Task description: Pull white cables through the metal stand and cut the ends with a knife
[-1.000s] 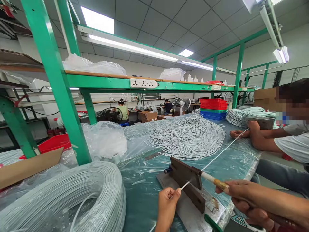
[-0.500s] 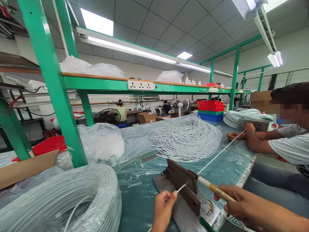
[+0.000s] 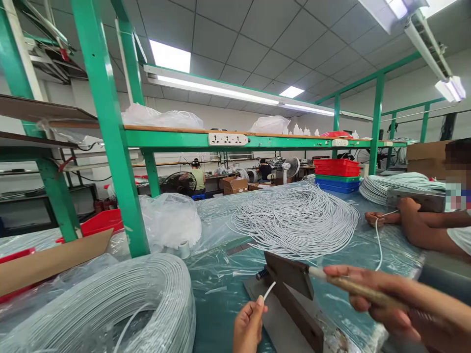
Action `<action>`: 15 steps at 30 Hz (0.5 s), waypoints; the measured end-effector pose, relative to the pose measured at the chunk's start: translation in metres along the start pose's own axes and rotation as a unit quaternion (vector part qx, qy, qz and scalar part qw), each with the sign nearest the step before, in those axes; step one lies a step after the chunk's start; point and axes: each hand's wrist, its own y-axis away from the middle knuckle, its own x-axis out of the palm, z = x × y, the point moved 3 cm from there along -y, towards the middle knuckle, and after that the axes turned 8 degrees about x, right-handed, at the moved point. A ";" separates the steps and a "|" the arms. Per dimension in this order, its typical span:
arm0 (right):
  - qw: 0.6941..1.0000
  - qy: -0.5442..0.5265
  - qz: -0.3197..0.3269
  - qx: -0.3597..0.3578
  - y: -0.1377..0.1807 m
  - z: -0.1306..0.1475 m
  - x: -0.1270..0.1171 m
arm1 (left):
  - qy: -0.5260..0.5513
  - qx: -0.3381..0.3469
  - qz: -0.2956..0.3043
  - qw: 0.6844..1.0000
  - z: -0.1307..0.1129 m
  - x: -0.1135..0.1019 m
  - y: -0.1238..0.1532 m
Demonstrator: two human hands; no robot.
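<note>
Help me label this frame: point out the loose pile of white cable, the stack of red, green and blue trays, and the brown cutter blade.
Loose pile of white cable (image 3: 294, 218), head view, pile's middle.
Stack of red, green and blue trays (image 3: 337, 175), head view, front wall.
Brown cutter blade (image 3: 289, 275), head view, flat side.

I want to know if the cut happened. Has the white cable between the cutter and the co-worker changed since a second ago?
Yes. The cable ran taut to the cutter; it now hangs slack from the co-worker's hand, detached from the cutter.
</note>
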 end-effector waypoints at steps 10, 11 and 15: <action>0.987 -0.024 0.138 -0.079 -0.119 0.136 0.057 | 0.009 0.037 -0.042 0.998 0.011 0.005 0.000; 0.987 -0.017 0.135 -0.081 -0.136 0.142 0.064 | 0.008 0.039 -0.047 0.998 0.013 0.005 -0.001; 0.992 0.011 0.107 -0.073 -0.194 0.152 0.084 | -0.009 0.036 -0.058 0.998 0.018 0.004 -0.003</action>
